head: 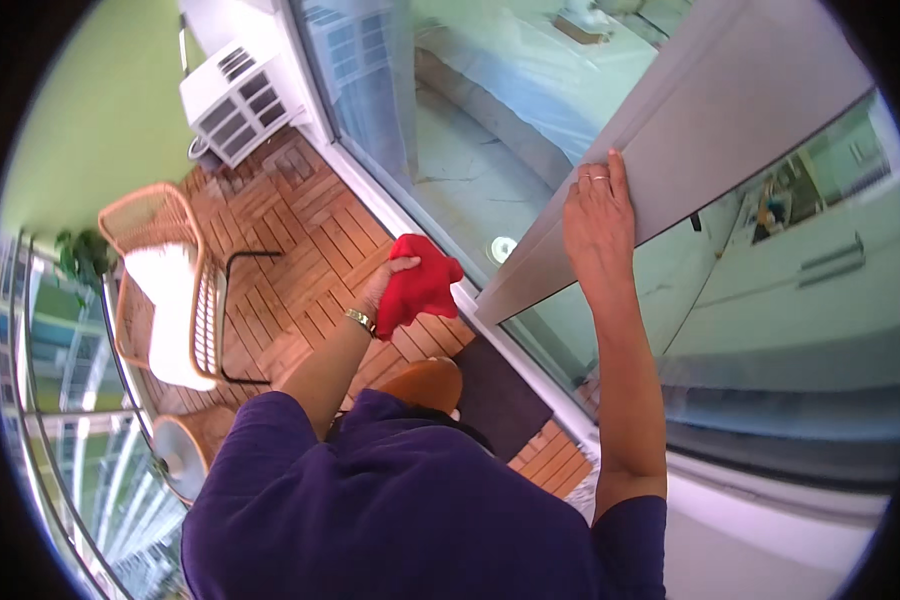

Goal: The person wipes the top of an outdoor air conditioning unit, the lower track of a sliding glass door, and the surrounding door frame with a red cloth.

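My left hand (381,286), with a gold-coloured watch or bracelet on the wrist, holds a bunched red cloth (424,283). Its thumb lies over the cloth; most of the other fingers are hidden. On the right, my right hand (601,217) rests on the wide grey metal frame (690,142) of a glass door, with rings showing on its fingers. Some of those fingers bend at the frame's edge, and their tips are hard to see. Between my hands lie the door glass (487,142) and the white door sill (379,202).
Wooden deck tiles (307,247) cover the balcony floor, with a dark mat (506,397) by the sill. Left stand a rattan chair (199,300) with a white cushion, a small round table (180,457) and a metal railing (82,412). An air-conditioner unit (236,105) is farther back.
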`<move>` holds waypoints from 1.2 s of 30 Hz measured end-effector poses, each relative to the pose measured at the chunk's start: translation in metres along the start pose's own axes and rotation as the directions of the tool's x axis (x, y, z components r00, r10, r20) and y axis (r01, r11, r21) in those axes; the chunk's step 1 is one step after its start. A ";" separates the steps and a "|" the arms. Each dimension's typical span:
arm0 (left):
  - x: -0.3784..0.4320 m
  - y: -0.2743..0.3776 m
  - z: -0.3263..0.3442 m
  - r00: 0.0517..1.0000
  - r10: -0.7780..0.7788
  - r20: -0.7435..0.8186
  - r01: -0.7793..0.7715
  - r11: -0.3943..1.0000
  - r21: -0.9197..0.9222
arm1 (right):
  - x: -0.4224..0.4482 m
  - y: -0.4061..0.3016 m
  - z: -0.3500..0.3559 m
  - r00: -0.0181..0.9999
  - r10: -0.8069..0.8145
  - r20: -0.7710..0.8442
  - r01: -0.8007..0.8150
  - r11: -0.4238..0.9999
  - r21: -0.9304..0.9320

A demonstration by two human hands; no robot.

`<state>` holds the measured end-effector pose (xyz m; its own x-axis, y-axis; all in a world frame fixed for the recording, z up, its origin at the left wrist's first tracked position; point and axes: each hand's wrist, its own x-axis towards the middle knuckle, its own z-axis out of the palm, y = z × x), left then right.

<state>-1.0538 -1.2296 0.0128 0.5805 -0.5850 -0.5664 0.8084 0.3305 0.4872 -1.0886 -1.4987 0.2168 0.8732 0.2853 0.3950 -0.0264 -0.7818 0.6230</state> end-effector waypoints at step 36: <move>0.155 -0.182 -0.056 0.650 -0.758 -0.046 0.414 0.304 0.858 | -0.230 -0.448 -0.163 -0.746 0.594 0.299 -0.664 -0.697 -0.272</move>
<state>-1.1053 -1.3389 -0.2008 -0.2309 -0.5973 -0.7681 0.4024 -0.7773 0.4835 -1.3568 -1.1238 -0.0431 -0.5218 -0.8436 -0.1267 -0.6937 0.5061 -0.5124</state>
